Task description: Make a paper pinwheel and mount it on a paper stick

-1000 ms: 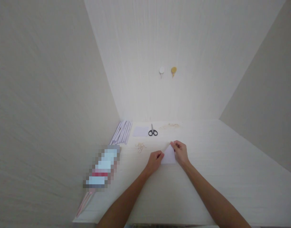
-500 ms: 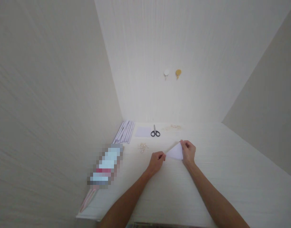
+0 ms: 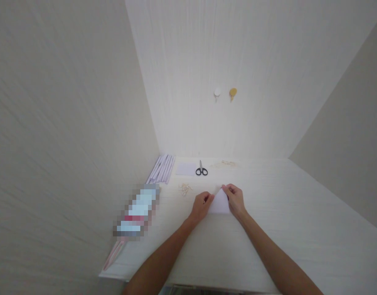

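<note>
White tabletop (image 3: pixel 299 229) with faint wood grain, set into a narrow alcove. Three walls enclose it: left wall (image 3: pixel 68 123), back wall (image 3: pixel 252 49), right wall (image 3: pixel 354 151), all off-white with fine vertical texture. Two small hooks on the back wall, side by side: white hook (image 3: pixel 217 93), gold hook (image 3: pixel 233 93). Bright, even light falls on the back wall and the far tabletop; side walls look dimmer.
</note>
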Demonstrator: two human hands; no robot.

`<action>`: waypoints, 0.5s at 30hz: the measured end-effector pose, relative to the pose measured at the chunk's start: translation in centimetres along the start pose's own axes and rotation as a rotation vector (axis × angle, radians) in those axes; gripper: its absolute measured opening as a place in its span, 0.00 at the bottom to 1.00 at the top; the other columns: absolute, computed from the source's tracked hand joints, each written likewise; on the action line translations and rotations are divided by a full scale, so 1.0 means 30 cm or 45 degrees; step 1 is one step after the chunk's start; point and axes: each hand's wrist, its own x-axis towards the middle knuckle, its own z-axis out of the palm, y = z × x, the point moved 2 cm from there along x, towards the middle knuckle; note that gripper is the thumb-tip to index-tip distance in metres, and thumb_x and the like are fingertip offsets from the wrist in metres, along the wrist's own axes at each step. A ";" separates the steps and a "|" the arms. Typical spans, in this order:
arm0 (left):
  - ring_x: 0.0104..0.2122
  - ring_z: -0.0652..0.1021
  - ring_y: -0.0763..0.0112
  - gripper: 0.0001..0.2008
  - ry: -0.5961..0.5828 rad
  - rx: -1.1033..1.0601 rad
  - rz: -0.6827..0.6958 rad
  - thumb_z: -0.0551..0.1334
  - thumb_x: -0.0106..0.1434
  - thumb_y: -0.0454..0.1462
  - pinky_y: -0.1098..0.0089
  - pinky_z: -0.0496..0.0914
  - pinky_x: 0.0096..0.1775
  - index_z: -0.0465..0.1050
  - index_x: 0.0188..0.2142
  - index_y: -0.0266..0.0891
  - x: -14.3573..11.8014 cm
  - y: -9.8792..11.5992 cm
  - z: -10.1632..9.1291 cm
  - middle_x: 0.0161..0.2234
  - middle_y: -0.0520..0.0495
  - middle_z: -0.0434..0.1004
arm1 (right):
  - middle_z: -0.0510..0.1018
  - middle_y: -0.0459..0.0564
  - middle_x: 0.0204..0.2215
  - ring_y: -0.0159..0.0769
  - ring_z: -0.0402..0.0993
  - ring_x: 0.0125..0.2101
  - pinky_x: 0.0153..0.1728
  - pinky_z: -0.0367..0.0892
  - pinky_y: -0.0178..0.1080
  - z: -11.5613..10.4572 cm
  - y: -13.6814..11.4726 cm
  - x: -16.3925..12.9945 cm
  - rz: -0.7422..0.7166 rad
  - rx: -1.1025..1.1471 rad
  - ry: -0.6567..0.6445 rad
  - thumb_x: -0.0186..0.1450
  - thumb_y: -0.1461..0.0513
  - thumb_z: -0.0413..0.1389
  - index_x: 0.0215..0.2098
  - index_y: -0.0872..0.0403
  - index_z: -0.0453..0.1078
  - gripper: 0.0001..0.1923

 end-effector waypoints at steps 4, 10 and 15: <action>0.20 0.58 0.78 0.16 -0.063 0.006 0.017 0.51 0.55 0.43 0.74 0.52 0.24 0.57 0.16 0.36 -0.002 -0.004 0.010 0.16 0.56 0.55 | 0.55 0.38 0.10 0.24 0.49 0.13 0.14 0.45 0.31 0.007 -0.003 -0.005 0.031 0.007 -0.087 0.51 0.52 0.55 0.16 0.55 0.59 0.16; 0.20 0.57 0.78 0.16 0.011 0.004 -0.007 0.51 0.54 0.43 0.74 0.51 0.24 0.58 0.16 0.36 0.006 -0.025 -0.004 0.16 0.56 0.54 | 0.57 0.38 0.10 0.24 0.51 0.13 0.14 0.47 0.30 0.023 0.004 -0.016 0.087 0.010 -0.225 0.51 0.51 0.54 0.15 0.55 0.58 0.18; 0.19 0.58 0.78 0.16 0.028 -0.039 -0.058 0.52 0.53 0.44 0.74 0.51 0.22 0.60 0.16 0.35 0.019 -0.039 -0.006 0.15 0.55 0.55 | 0.57 0.39 0.10 0.24 0.52 0.14 0.14 0.47 0.30 0.026 0.016 -0.019 0.088 -0.039 -0.270 0.49 0.52 0.56 0.14 0.56 0.58 0.19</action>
